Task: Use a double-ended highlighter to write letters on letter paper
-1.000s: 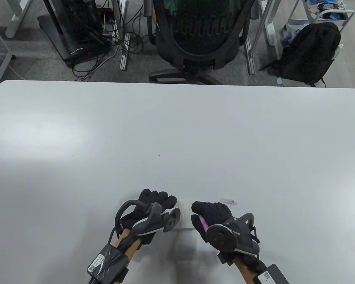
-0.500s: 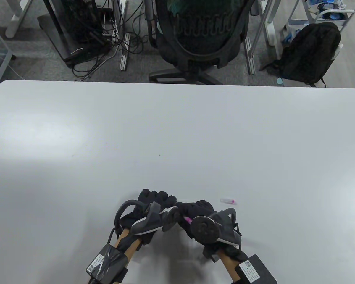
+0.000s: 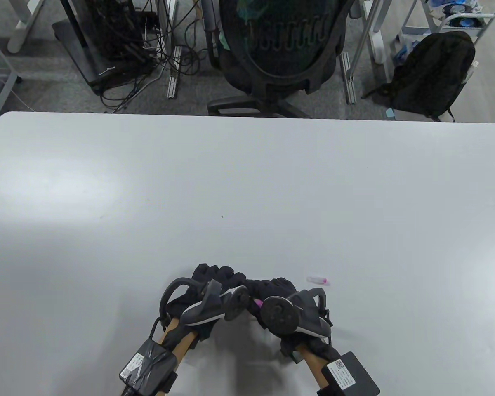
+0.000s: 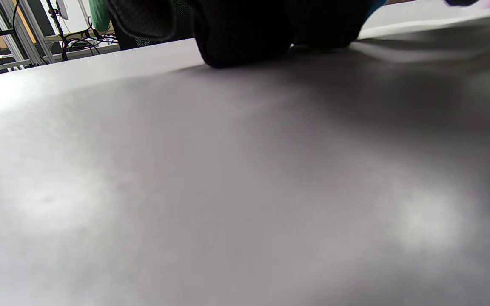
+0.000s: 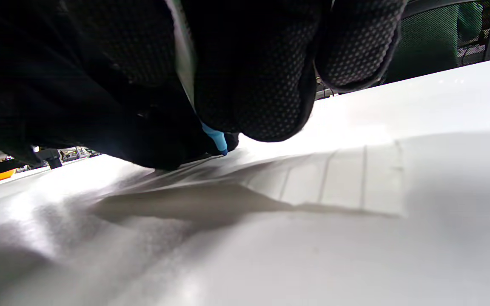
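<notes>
Right wrist view: the right hand (image 5: 228, 72) grips a double-ended highlighter (image 5: 215, 137), its blue tip touching lined letter paper (image 5: 347, 180) on the white table (image 3: 247, 185). Left hand (image 3: 214, 280) rests beside it, fingers flat. A small cap (image 3: 318, 279) lies near.

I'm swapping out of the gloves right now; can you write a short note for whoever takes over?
Right hand: grips the double-ended highlighter with pink and blue ends, its blue tip down on the small white lined letter paper.
Left hand: rests at the paper's left side on the white table; its grip cannot be judged.
The clear cap with pink inside lies on the table, right of the hands.
Done: cap off, tip on paper. No written marks show in any view.
Left: write the letters, then recap.
</notes>
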The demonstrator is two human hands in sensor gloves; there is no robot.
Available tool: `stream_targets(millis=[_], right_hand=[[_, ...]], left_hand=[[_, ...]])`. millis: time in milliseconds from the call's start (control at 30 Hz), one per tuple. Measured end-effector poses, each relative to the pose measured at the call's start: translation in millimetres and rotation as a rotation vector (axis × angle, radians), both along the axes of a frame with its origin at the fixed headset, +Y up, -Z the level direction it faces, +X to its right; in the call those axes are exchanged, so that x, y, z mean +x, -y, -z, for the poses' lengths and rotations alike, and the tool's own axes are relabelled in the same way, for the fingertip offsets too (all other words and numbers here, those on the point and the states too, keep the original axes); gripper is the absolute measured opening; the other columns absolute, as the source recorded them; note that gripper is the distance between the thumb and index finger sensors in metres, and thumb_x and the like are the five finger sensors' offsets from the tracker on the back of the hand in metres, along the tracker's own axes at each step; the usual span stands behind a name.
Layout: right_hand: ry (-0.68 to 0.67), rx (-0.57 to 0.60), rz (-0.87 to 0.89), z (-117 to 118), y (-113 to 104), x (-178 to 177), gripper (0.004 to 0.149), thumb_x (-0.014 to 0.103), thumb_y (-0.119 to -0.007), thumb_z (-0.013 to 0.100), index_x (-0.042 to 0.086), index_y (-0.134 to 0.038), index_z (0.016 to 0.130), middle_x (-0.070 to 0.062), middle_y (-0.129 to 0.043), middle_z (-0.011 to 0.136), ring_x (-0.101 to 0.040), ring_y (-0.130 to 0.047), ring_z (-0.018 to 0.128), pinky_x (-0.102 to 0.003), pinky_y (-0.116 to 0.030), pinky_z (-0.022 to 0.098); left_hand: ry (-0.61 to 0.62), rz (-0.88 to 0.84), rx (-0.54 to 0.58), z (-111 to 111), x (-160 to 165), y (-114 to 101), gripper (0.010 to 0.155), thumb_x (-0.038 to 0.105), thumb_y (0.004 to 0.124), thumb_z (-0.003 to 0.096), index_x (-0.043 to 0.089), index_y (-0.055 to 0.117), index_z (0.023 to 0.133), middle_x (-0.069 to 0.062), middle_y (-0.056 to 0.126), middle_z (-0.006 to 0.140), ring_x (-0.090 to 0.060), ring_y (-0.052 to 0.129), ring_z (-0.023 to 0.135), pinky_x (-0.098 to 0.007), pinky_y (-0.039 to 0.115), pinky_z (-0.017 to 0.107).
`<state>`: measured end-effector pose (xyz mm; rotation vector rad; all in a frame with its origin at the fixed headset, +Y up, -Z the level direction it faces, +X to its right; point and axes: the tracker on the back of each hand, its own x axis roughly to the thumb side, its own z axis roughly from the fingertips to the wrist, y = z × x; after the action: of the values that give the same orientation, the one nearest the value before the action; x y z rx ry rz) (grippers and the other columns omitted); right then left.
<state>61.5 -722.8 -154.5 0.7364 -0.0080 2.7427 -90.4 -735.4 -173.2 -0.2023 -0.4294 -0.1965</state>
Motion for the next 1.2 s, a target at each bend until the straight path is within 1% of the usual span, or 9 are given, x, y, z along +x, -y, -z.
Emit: stream_targets(millis=[100,233,400,500,567,767,933,1067,1200], right_hand=[[-0.001,0.015,-0.02,0.7,1.0,-1.7,0.046,0.041,-0.073,0.052,0.02,-0.074,0.093,-0.013,-0.094,0.079,-0.03,-0.098,0.064,-0.058,-0.074,0.062],[-0.015,-0.025,0.028,2.3,-0.3,0.1,0.046,0.04,-0.074,0.051,0.017,-0.077,0.091,-0.016,-0.096,0.076,-0.032,-0.099,0.062,-0.059,-0.074,0.061],[-0.116,-0.15,0.081,-4.6,-2.6,0.1,0.045,0.04,-0.075,0.051,0.017,-0.08,0.088,-0.014,-0.098,0.073,-0.032,-0.1,0.06,-0.058,-0.075,0.061],[-0.157,-0.196,0.092,-8.5,-2.0,-0.8,0.044,0.041,-0.075,0.051,0.017,-0.081,0.088,-0.014,-0.099,0.073,-0.031,-0.1,0.06,-0.058,-0.075,0.062],[-0.158,-0.179,0.077,-8.3,-2.3,0.1,0.044,0.041,-0.074,0.051,0.019,-0.081,0.088,-0.012,-0.098,0.074,-0.031,-0.1,0.061,-0.057,-0.075,0.062],[-0.02,-0.048,0.097,-0.7,1.7,5.7,0.045,0.041,-0.072,0.052,0.017,-0.077,0.091,-0.015,-0.096,0.076,-0.032,-0.098,0.062,-0.059,-0.073,0.061],[-0.004,-0.004,0.029,3.5,5.4,0.6,0.046,0.04,-0.073,0.052,0.018,-0.076,0.092,-0.015,-0.095,0.077,-0.032,-0.098,0.063,-0.058,-0.074,0.061],[-0.026,-0.034,0.051,3.7,2.4,1.5,0.045,0.039,-0.073,0.052,0.015,-0.079,0.09,-0.016,-0.097,0.074,-0.033,-0.099,0.06,-0.059,-0.074,0.06],[-0.08,-0.124,0.051,-4.0,-3.9,7.7,0.044,0.038,-0.074,0.053,0.013,-0.081,0.088,-0.018,-0.098,0.071,-0.034,-0.1,0.057,-0.06,-0.075,0.059]], left_hand=[[0.0,0.0,0.0,0.0,-0.2,-0.1,0.048,0.041,0.07,0.0594,0.04,0.06,0.106,0.007,0.068,0.108,-0.009,0.08,0.089,-0.053,0.061,0.083],[-0.002,-0.008,-0.004,0.4,-0.8,0.3,0.048,0.041,0.07,0.0595,0.04,0.06,0.106,0.008,0.068,0.108,-0.009,0.08,0.089,-0.053,0.061,0.083],[-0.001,-0.008,-0.006,0.5,-0.9,0.2,0.047,0.041,0.07,0.0597,0.04,0.06,0.106,0.008,0.068,0.108,-0.009,0.08,0.089,-0.053,0.062,0.083],[0.0,-0.008,-0.006,0.5,-1.0,0.4,0.047,0.041,0.07,0.0597,0.039,0.06,0.106,0.007,0.068,0.108,-0.009,0.08,0.089,-0.053,0.062,0.083],[0.001,-0.008,-0.007,0.5,-0.9,0.3,0.047,0.041,0.07,0.0597,0.039,0.06,0.106,0.007,0.067,0.108,-0.009,0.079,0.089,-0.053,0.061,0.083],[0.0,-0.006,-0.008,0.4,-0.9,0.4,0.047,0.041,0.07,0.0599,0.039,0.06,0.106,0.007,0.067,0.108,-0.01,0.079,0.089,-0.053,0.061,0.083],[0.001,-0.007,-0.01,0.5,-0.8,0.6,0.048,0.04,0.07,0.06,0.039,0.059,0.106,0.007,0.067,0.108,-0.01,0.079,0.09,-0.053,0.061,0.083],[0.002,-0.003,-0.008,0.3,-0.4,0.5,0.047,0.04,0.07,0.0601,0.039,0.059,0.106,0.007,0.067,0.109,-0.01,0.079,0.09,-0.054,0.061,0.083],[0.002,-0.001,-0.007,0.0,0.0,0.6,0.047,0.04,0.07,0.0602,0.038,0.059,0.106,0.006,0.067,0.109,-0.01,0.079,0.09,-0.053,0.061,0.083]])
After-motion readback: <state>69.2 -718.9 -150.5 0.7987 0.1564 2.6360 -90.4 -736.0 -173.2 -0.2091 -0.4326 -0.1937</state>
